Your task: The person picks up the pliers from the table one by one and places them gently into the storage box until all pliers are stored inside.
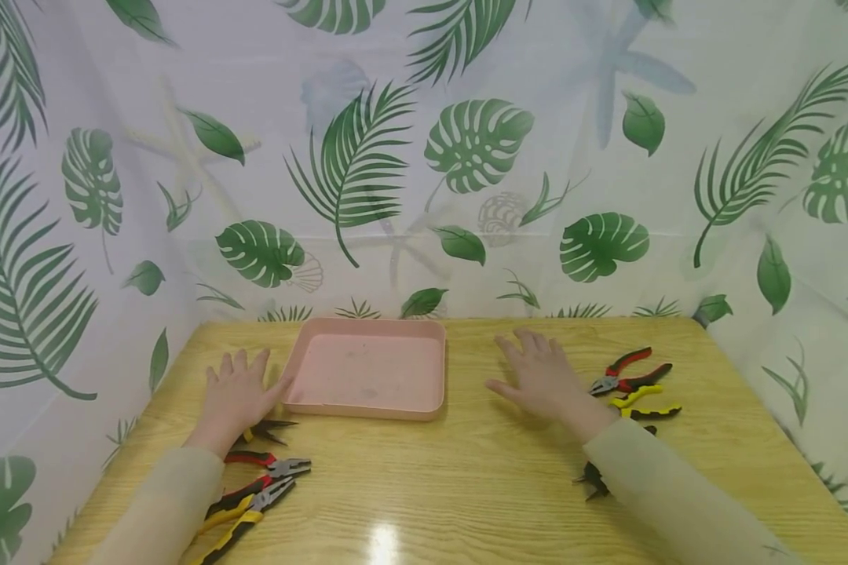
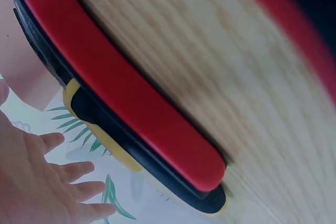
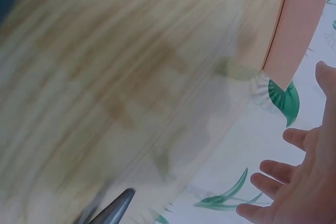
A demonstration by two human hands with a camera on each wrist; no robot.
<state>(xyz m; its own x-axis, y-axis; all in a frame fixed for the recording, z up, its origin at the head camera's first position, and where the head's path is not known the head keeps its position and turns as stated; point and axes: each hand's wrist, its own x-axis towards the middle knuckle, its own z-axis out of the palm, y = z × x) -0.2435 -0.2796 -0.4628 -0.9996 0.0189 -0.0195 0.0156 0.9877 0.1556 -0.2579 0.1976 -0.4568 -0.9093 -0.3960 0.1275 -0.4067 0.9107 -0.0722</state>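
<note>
My left hand (image 1: 235,399) is spread flat-fingered at the left side of a pink tray (image 1: 363,377), its thumb overlapping the tray's rim in the head view. Below it lie red-and-black pliers (image 1: 286,468), yellow-and-black pliers (image 1: 272,496) and a pair with dark pointed jaws (image 1: 274,430), partly hidden by the wrist. In the left wrist view a red pliers handle (image 2: 126,90) looms close. To the tray's right, my right hand (image 1: 540,378) has its fingers spread and holds nothing. Near that wrist are red-and-black pliers (image 1: 611,382) and yellow-handled pliers (image 1: 639,411).
Another dark-jawed pair of pliers (image 1: 593,480) is partly covered by the right sleeve (image 1: 667,479). A wood-grain table (image 1: 410,486) bears everything. Leaf-patterned cloth (image 1: 396,259) rises behind the table and along both sides.
</note>
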